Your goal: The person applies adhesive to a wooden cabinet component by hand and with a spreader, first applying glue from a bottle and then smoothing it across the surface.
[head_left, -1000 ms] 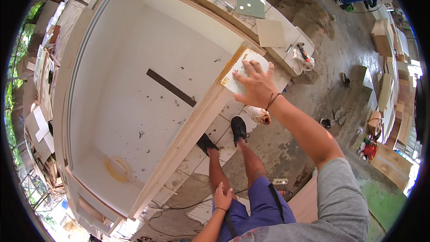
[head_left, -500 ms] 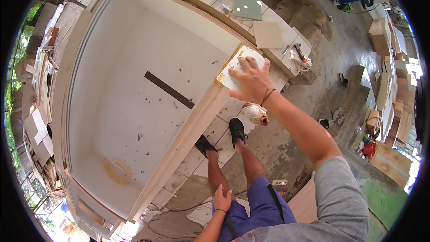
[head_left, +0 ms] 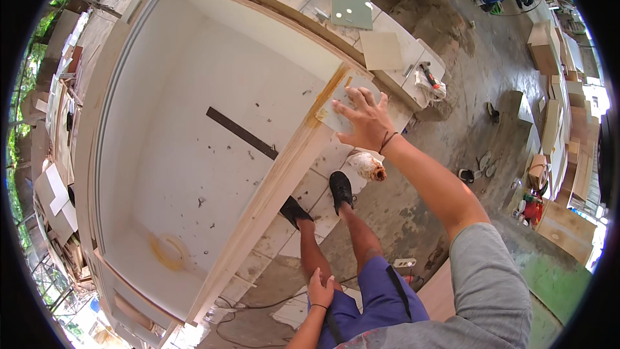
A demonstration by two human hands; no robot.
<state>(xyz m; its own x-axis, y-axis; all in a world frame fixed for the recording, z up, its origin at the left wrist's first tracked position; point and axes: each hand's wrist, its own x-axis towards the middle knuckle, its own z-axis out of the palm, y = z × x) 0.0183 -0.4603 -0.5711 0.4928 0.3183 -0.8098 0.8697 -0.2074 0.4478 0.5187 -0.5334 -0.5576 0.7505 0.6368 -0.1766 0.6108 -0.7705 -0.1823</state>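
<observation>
My right hand (head_left: 367, 113) is on a small pale square panel (head_left: 339, 121) at the near right corner of a large white cabinet (head_left: 187, 58) lying open side up. Its fingers are bent and spread over the panel, with the thumb along the lower edge; the palm hides part of the panel. Beside the panel, a streak of brown glue (head_left: 330, 92) runs along the cabinet's wooden edge. My left hand (head_left: 321, 291) rests on my left leg near the knee, holding nothing, its fingers loosely apart.
A dark strip (head_left: 242, 132) and dark crumbs lie inside the cabinet. Beyond its far edge are a green-grey board (head_left: 352, 11), a beige board (head_left: 381, 50) and a hammer (head_left: 429, 75) on a cloth. A stained, wrapped roll (head_left: 368, 166) sits near my shoes; a cable crosses the floor.
The panel has shifted slightly right with my right hand, off the inner edge, baring more of the brown glue. My left hand stays on my leg.
</observation>
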